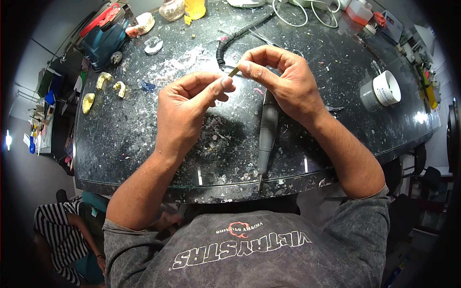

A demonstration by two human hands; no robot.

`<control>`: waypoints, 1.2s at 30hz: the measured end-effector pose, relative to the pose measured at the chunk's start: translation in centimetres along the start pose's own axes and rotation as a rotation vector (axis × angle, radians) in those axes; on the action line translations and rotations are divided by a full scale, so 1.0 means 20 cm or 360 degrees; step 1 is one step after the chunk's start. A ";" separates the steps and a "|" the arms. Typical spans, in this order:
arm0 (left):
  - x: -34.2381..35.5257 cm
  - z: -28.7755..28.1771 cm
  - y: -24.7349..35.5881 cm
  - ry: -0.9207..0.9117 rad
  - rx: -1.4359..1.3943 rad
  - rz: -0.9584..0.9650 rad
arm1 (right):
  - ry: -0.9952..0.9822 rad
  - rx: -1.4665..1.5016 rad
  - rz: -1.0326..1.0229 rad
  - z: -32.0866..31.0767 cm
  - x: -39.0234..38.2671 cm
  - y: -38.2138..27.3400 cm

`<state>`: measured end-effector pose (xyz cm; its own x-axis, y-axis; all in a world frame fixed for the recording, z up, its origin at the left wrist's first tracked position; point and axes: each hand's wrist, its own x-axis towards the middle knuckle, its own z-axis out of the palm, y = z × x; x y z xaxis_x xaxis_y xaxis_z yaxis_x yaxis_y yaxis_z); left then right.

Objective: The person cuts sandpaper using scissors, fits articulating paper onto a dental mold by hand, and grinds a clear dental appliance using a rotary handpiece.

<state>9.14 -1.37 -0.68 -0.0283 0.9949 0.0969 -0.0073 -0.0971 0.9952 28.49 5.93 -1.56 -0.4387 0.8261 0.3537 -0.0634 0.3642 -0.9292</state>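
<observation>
Above the middle of the dark worktable, a small, thin olive-yellow strip (pixel 233 72) is stretched between my two hands. My left hand (pixel 185 98) pinches its lower end between thumb and fingers. At the upper end, the thumb and forefinger of my right hand (pixel 290 79) are closed on it. Most of the strip is hidden by the fingertips, so its exact kind does not show. Below my right hand lies a grey rotary handpiece (pixel 268 134), its thin metal tip pointing at the table's front edge. A coiled black cord (pixel 228 42) runs behind my hands.
White dust and crumbs litter the worktable (pixel 120 165). Cream-yellow dental-arch pieces (pixel 88 102) lie at the left, near a dark teal machine (pixel 102 45). A white tub (pixel 387 88) rests on its side at the right. Someone in a striped shirt (pixel 60 230) is at lower left.
</observation>
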 end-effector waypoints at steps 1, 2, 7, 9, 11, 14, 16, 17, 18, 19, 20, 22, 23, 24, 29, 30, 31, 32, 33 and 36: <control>0.00 0.00 0.00 0.0010 -0.0017 0.0036 | -0.0007 -0.0022 -0.0004 0.00 0.00 0.00; 0.00 0.00 0.00 0.0011 -0.0017 0.0035 | -0.0013 -0.0045 -0.0007 0.00 0.00 0.00; 0.00 0.00 0.00 0.0028 -0.0014 0.0064 | -0.0108 -0.0118 0.0080 -0.02 0.00 -0.03; 0.00 0.00 0.01 0.0011 -0.0019 0.0047 | -0.0106 -0.0100 0.0080 -0.02 0.00 -0.03; 0.00 0.00 0.01 -0.0006 -0.0024 0.0030 | -0.0098 -0.0028 0.0129 -0.02 0.00 -0.03; 0.00 0.00 0.01 -0.0012 -0.0080 0.0044 | -0.0116 -0.0060 0.0108 -0.02 0.00 -0.02; 0.00 0.00 0.01 -0.0018 -0.0040 0.0054 | -0.0113 -0.0123 0.0084 -0.01 0.00 -0.03; 0.00 0.00 0.01 -0.0017 -0.0040 0.0054 | -0.0109 -0.0185 0.0060 -0.01 0.00 -0.04; 0.00 0.01 0.00 -0.0003 -0.0051 0.0057 | -0.0108 -0.0186 0.0060 -0.01 0.00 -0.03; 0.00 0.01 0.00 0.0011 -0.0061 0.0059 | -0.0103 -0.0190 0.0056 -0.01 0.00 -0.03; 0.00 0.01 0.00 0.0010 -0.0061 0.0060 | -0.0099 -0.0195 0.0051 -0.01 0.00 -0.03; 0.00 0.01 0.00 -0.0005 -0.0072 0.0067 | -0.0110 -0.0226 0.0041 -0.01 0.00 -0.03; 0.00 0.00 0.00 -0.0002 -0.0071 0.0067 | -0.0121 -0.0259 0.0032 0.00 0.00 -0.03; 0.00 0.00 0.00 -0.0003 -0.0074 0.0057 | -0.0118 -0.0262 0.0032 0.00 0.00 -0.03; 0.00 0.00 -0.01 -0.0014 -0.0096 0.0053 | -0.0117 -0.0278 -0.0007 0.00 0.00 -0.04; 0.00 0.00 -0.01 -0.0005 -0.0099 0.0054 | -0.0118 -0.0279 -0.0006 0.00 0.00 -0.03; 0.00 0.00 -0.01 0.0004 -0.0101 0.0055 | -0.0108 -0.0282 -0.0003 0.00 0.00 -0.03; 0.00 0.00 -0.01 0.0005 -0.0102 0.0055 | -0.0097 -0.0286 0.0000 0.01 -0.01 -0.03; 0.00 0.00 -0.01 -0.0003 -0.0092 0.0053 | -0.0097 -0.0287 0.0001 0.01 -0.01 -0.03; 0.00 0.01 0.00 -0.0024 -0.0056 0.0050 | 0.0025 -0.0334 -0.0035 0.03 -0.02 -0.04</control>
<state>9.28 -1.34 -0.75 -0.0140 0.9916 0.1285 -0.0421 -0.1289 0.9908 28.13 5.08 -0.97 -0.4250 0.8230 0.3768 0.1159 0.4623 -0.8791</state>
